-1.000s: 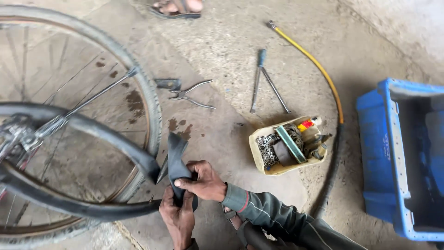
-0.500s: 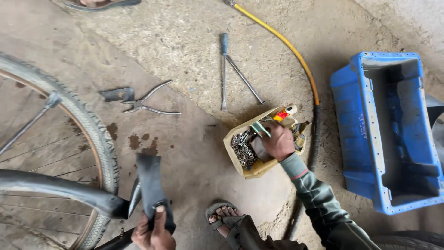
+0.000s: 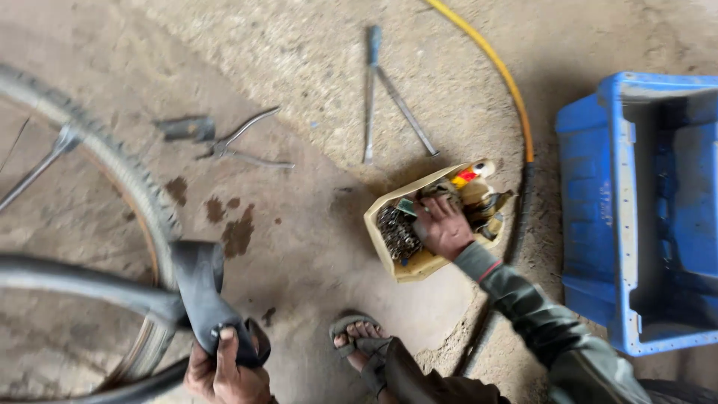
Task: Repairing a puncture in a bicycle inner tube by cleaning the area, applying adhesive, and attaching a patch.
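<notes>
A head-worn camera looks down at a concrete floor [image 3: 314, 247] where a person crouches.

Nearest, at 7 o'clock, the left hand [image 3: 224, 370] has its grip pressed together around a black rubber inner tube [image 3: 200, 292], pinching a folded loop of it. The tube looks soft, light and floppy, likely to slip if held loosely; the fold near the fingers seems the surest place to hold. It rises from the hand toward a bicycle wheel [image 3: 142, 202] with a knobbly tyre, which curves off at 9 o'clock.

At 6 o'clock, one sandalled foot [image 3: 357, 337] rests on the floor.

Right of centre, at 3 o'clock, the right hand [image 3: 443, 224], in a dark green sleeve, reaches into one small yellow tray [image 3: 415, 265] of mixed bits: a dark metal chain, a red-and-yellow tube and other small items. The fingers are curled down among the contents; whether they pinch anything cannot be told.

At 4 o'clock stands one blue plastic crate [image 3: 591, 224], seen from above.

Farther, at 11 o'clock, one pair of pliers [image 3: 243, 146] lies open beside a small dark metal piece [image 3: 183, 129]. At 12 o'clock lie two long thin tools [image 3: 385, 93], crossing near their top ends. At 1 o'clock a yellow hose [image 3: 501, 75] arcs across the floor, turning black as it passes the tray.
</notes>
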